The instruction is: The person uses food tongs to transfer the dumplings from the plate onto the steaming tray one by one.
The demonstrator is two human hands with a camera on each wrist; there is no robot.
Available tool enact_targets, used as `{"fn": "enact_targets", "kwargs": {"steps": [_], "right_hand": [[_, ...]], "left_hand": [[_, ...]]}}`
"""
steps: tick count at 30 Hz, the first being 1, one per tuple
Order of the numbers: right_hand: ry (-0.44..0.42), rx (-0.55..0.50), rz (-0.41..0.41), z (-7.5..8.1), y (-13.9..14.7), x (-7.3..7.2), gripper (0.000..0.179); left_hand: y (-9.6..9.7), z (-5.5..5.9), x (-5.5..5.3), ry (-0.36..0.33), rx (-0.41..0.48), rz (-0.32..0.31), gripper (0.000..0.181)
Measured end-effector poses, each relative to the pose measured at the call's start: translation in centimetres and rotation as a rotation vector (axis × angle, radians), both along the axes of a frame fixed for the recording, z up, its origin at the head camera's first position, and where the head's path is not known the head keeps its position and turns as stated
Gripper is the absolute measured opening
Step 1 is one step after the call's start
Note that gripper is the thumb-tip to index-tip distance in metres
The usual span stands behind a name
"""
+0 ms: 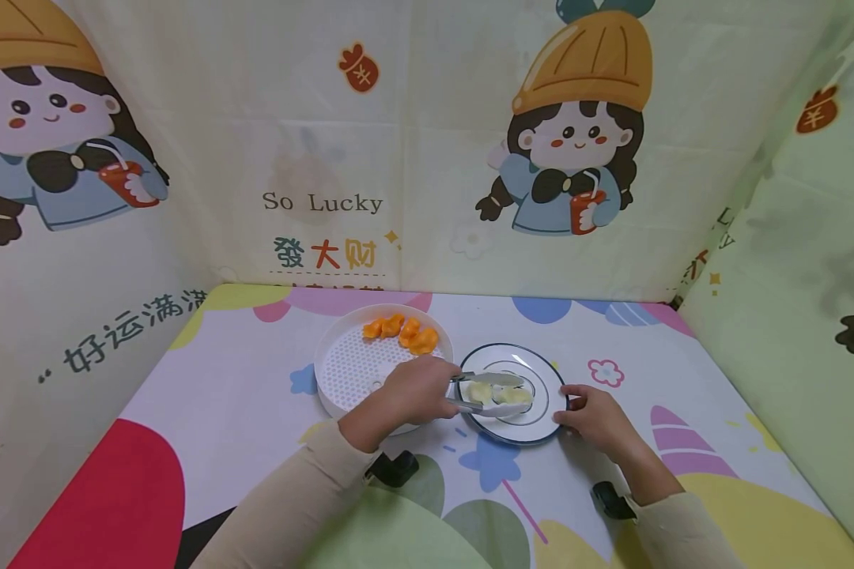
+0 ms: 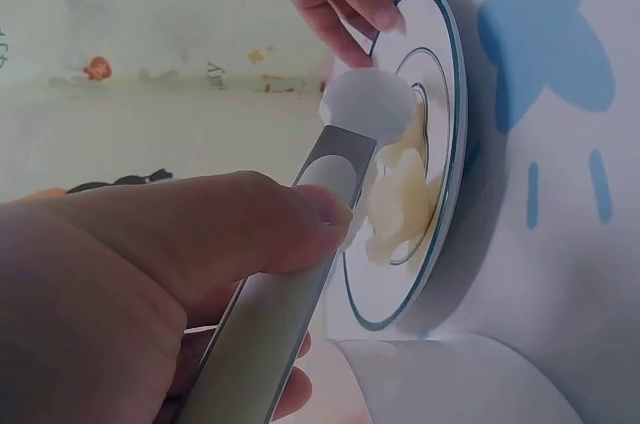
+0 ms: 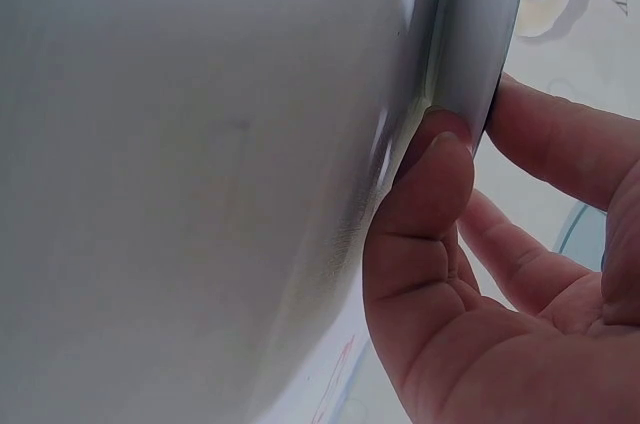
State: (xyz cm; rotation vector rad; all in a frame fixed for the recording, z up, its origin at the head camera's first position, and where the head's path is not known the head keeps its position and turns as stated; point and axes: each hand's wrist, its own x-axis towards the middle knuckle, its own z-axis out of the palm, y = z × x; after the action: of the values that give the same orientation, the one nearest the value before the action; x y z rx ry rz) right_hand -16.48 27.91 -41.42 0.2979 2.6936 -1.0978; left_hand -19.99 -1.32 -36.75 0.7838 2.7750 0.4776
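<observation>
My left hand (image 1: 420, 387) grips a pair of metal tongs (image 2: 275, 319) with pale, rounded tips, thumb along the upper arm. The tips reach over a white plate (image 1: 515, 433) with dark blue-green rim lines. Pale yellow lumpy pieces (image 2: 400, 202) lie at the plate's middle, between the tong arms in the head view. At the plate's right edge, my right hand (image 1: 598, 419) pinches the rim between thumb and fingers. In the right wrist view, a finger (image 3: 430, 179) curls under the plate's edge, and the plate's underside fills the left part.
Left of the plate stands a round white tray (image 1: 341, 367) with a perforated base, several orange pieces (image 1: 421, 340) at its far side. My left forearm crosses its near edge. A patterned cloth (image 1: 256, 411) covers the table, and printed curtains (image 1: 427, 158) enclose it.
</observation>
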Motion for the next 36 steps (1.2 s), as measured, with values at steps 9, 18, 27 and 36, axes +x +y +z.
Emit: {"fn": "enact_targets", "kwargs": {"steps": [9, 18, 27, 36], "right_hand": [[0.008, -0.011, 0.006, -0.1, 0.2, -0.1, 0.063], [0.014, -0.006, 0.004, -0.2, 0.1, -0.1, 0.061], [0.015, 0.001, 0.003, -0.2, 0.1, -0.1, 0.060], [0.022, 0.002, 0.009, -0.3, 0.3, -0.1, 0.061]], "left_hand": [[0.6, -0.1, 0.0, 0.027, -0.016, -0.019, 0.037], [1.0, -0.1, 0.2, 0.027, -0.040, -0.007, 0.039], [1.2, -0.2, 0.2, 0.061, -0.047, -0.018, 0.039], [0.7, 0.2, 0.2, 0.079, 0.025, -0.033, 0.039]]}}
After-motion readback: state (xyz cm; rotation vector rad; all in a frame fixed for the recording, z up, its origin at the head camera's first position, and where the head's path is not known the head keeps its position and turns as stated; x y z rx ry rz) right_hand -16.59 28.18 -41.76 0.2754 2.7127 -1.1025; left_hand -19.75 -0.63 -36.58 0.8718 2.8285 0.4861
